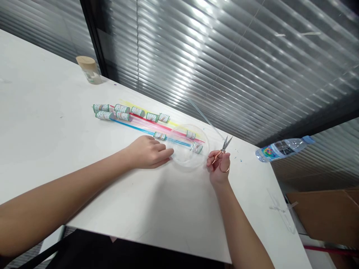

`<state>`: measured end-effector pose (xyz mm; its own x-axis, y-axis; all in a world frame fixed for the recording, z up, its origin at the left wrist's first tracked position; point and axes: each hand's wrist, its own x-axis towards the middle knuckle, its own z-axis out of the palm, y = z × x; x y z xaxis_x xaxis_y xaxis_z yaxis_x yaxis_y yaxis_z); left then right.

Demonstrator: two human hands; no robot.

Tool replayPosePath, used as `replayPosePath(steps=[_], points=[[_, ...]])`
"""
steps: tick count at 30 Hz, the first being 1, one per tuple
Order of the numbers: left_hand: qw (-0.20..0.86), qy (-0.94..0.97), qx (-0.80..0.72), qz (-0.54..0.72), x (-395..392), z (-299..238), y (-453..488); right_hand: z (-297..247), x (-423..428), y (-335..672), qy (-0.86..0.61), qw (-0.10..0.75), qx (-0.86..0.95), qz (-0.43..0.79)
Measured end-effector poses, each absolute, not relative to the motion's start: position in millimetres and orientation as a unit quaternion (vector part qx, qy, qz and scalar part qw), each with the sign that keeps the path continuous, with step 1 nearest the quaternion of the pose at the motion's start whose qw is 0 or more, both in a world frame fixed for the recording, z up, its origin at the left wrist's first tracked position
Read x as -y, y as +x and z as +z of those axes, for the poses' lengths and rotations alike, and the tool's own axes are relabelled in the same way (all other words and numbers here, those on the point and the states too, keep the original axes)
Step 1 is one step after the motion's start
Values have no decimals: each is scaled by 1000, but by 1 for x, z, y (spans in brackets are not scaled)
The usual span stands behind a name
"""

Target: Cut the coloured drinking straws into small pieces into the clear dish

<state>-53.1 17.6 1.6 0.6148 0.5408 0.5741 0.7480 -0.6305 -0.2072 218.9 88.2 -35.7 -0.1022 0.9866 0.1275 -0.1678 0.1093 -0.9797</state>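
My left hand (153,152) is closed, its fingertips at the left rim of a clear round plastic lid (186,164). My right hand (220,166) holds small scissors (224,145) with copper-coloured handles, the blades pointing up and slightly apart. Its fingers are close to the lid's right rim; whether they touch it I cannot tell. Behind and under the see-through lid lie bundles of thin sticks or straws in blue (134,128), red (169,128), pink and yellow. Printed paper sleeves (159,136) with green edges wrap them at several points.
A tan-lidded clear cup (89,71) stands at the back left. A water bottle (283,148) lies at the right edge. A pale thin straw (207,119) rests near the back edge, and clear plastic strips (280,210) lie front right. A cardboard box (325,216) is beyond the table.
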Motion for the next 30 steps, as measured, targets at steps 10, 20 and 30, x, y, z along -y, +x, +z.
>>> replayPosePath(steps=[10, 20, 30], points=[[184, -819, 495, -224, -19, -14, -48, -37, -77, 218, -337, 490, 638, 489], [-193, -725, 527, -399, -8, -3, -35, -37, -61, 213, -320, 386, 700, 509], [-401, -598, 450, -528, -9, -14, -25, -27, -52, 205, -351, 333, 711, 511]])
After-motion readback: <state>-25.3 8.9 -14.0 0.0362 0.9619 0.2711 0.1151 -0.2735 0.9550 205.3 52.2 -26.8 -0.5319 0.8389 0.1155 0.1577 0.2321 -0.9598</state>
